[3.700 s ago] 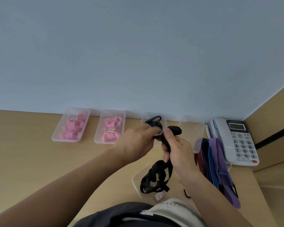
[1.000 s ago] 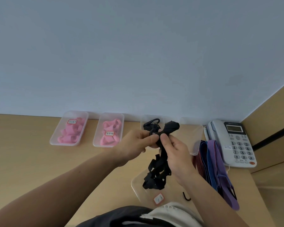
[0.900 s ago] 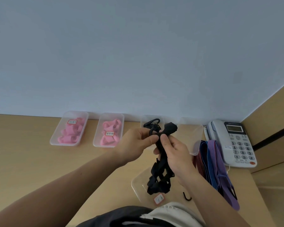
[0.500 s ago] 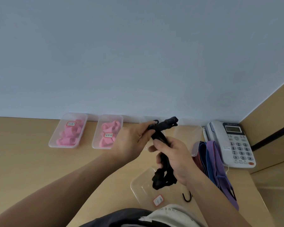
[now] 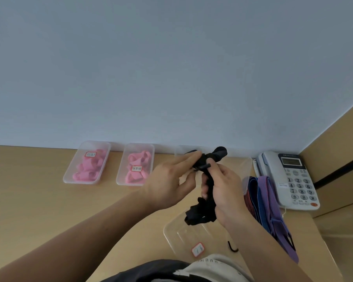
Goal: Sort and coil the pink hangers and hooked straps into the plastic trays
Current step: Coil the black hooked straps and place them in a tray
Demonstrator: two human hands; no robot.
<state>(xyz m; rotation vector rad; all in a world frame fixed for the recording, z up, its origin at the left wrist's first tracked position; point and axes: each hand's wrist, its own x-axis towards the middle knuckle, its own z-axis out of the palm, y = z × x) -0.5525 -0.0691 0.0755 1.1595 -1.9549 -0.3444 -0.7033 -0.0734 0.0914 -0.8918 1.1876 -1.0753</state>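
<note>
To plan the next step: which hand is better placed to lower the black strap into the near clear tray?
Right, probably. The right hand grips the black strap around its middle, just above the clear tray; the left hand only touches its top end.

We see a black strap (image 5: 207, 187) against a pale blue-grey wall (image 5: 171, 68) and a light tan, wood-toned counter (image 5: 39, 210); pink hangers (image 5: 86, 169) fill two clear, colourless trays (image 5: 106, 157), each with a white label (image 5: 91, 154) edged in red; a third clear tray (image 5: 175, 233) bears the same red-edged white sticker (image 5: 198, 249). The bundle of straps (image 5: 271, 204) shows purple, blue and fine red-and-dark stripes; the telephone (image 5: 287, 180) is white with pale grey keys, black numerals, one orange-red button and a dark frame round a grey-green display; a small hook (image 5: 231, 247) on the counter is black.
</note>
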